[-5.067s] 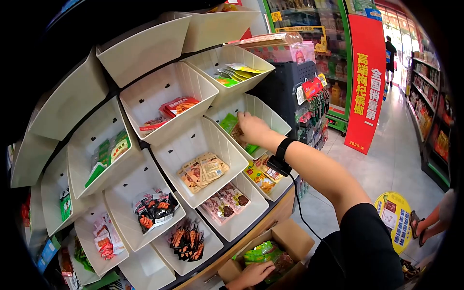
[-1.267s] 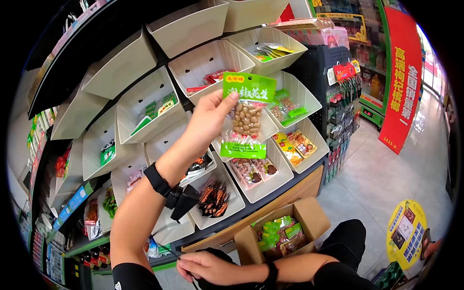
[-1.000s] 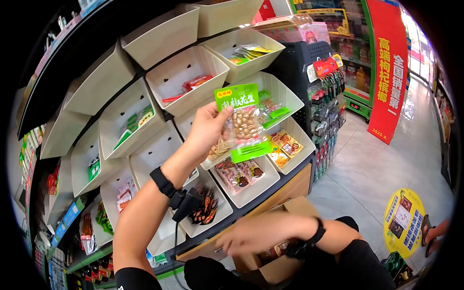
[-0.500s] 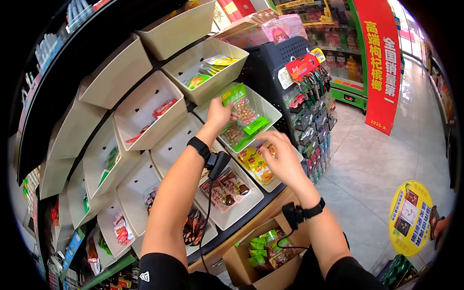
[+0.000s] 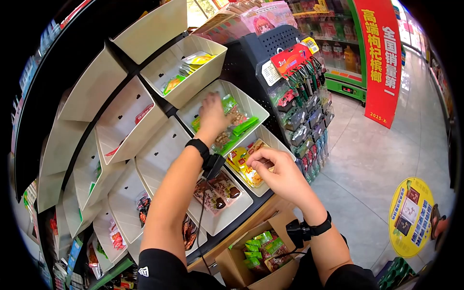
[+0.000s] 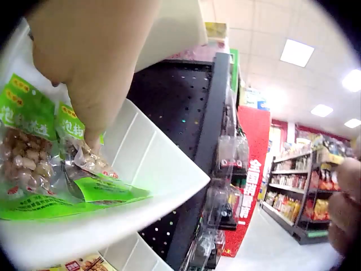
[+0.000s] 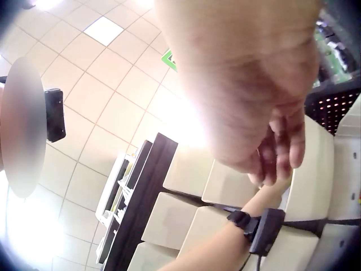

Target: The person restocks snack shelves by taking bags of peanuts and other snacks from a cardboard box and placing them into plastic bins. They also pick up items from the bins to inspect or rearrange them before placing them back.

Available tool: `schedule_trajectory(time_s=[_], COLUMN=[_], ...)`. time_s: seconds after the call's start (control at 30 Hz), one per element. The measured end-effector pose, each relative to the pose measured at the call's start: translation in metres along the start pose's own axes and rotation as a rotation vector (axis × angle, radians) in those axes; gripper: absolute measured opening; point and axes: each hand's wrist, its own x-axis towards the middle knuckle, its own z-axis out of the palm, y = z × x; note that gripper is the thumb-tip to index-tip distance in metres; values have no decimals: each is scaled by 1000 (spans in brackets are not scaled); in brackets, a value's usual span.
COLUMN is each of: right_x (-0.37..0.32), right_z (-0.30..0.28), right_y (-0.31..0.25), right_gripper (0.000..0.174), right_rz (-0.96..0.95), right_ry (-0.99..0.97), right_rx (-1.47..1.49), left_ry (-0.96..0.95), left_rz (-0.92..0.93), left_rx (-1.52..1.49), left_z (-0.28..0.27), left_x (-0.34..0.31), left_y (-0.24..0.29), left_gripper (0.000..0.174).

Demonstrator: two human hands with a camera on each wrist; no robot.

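Note:
My left hand (image 5: 211, 117) reaches into a white bin (image 5: 255, 107) of green-topped packets (image 5: 245, 125), blurred, its fingers extended. In the left wrist view the left hand (image 6: 93, 62) points down and a fingertip touches a clear-bodied packet (image 6: 100, 179) beside a nut packet (image 6: 27, 158); some fingers are hidden. My right hand (image 5: 280, 171) hovers over the lower bin's yellow packets (image 5: 241, 162), fingers loosely bent and holding nothing. The right wrist view shows the right hand (image 7: 248, 96) with its fingers loosely curled.
A cardboard box (image 5: 229, 266) of green packets (image 5: 263, 246) stands below the bins. Right of them is a black rack (image 5: 263, 50) with hanging goods. Other bins hold snack packets; a red banner (image 5: 377, 67) stands farther right.
The packet my left hand held up now lies in the bin, and the hand has loosened from it. My right hand stays near the lower bin. The head view has shifted.

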Motion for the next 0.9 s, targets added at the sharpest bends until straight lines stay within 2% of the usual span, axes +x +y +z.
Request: schedule_trajectory(time_s=[0.07,0.1,0.2,0.4,0.6,0.7,0.77,0.87,0.9], right_x=[-1,0,-1,-5,-4,-5,-5,-4,-7], right_z=[-4,-4,-3,-5,-6,-2,1,3,7], right_y=[1,2,6,1,-3,3,6,5,8], right_gripper=[15,15,16,17,17,16,16,14,15], right_rz=[14,9,-3,2,9,22,8,-12,-44], right_ry=[-5,2,0,-41,-26,-9,10,-16,-15], right_rx=[-16,-3,22,-21,-20,-1,-6,-71,-79], left_ry=[-313,-343,-586,-649,-518,-534,-401,-247,-269], left_rz=[62,68,-19,-81,-70,33,87,193,140], left_rx=[-13,-13,59,125,122,-117,-347,-604,-621], left_z=[-3,18,21,43,26,-14,-56,-141,-162], left_x=[5,9,12,22,14,11,-12,-98,-135], left_y=[11,2,11,10,18,15,16,35,44], left_gripper=[96,105,108,110,104,92,72,35,28])
